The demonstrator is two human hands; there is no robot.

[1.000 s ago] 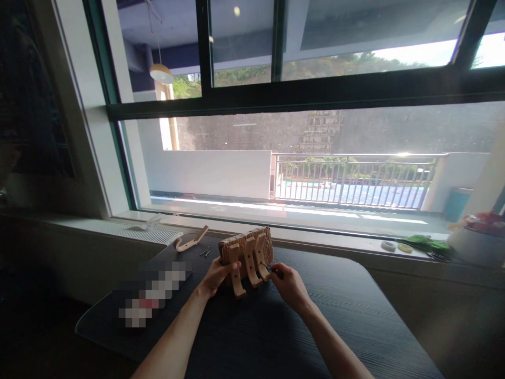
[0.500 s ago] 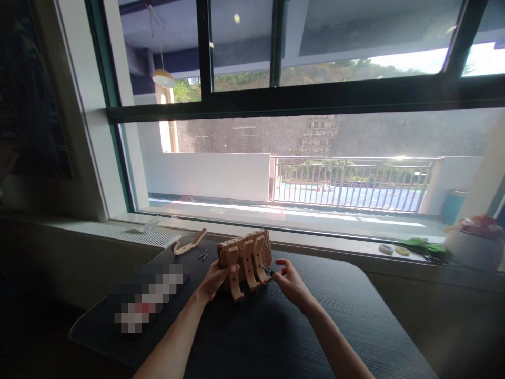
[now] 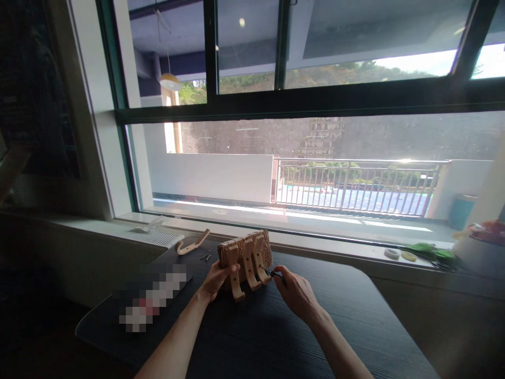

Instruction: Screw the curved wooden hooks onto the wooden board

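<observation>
My left hand (image 3: 216, 279) grips the left end of a brown board with a rough, ridged edge (image 3: 267, 247), its thumb on the leftmost wooden hook (image 3: 235, 281). Three wooden hooks stand side by side on the board's face, including a middle hook (image 3: 249, 266) and a right hook (image 3: 259, 258). In my right hand (image 3: 296, 289) is a screwdriver (image 3: 272, 272), the fingers closed round its dark handle. Its thin shaft points left and meets the right hook near a hole; whether a screw sits there is too small to tell.
A loose wooden hook (image 3: 193, 246) and several screws (image 3: 206, 256) lie on the dark table (image 3: 335, 316). A pixelated flat item (image 3: 158, 300) lies at left. On the windowsill are tape rolls (image 3: 408, 256), green leaves (image 3: 430, 251) and a white pot (image 3: 479, 252).
My right hand has turned over, from fingertips pinching the screwdriver with raised fingers to a grip with its back upward. The left hand and board keep their place.
</observation>
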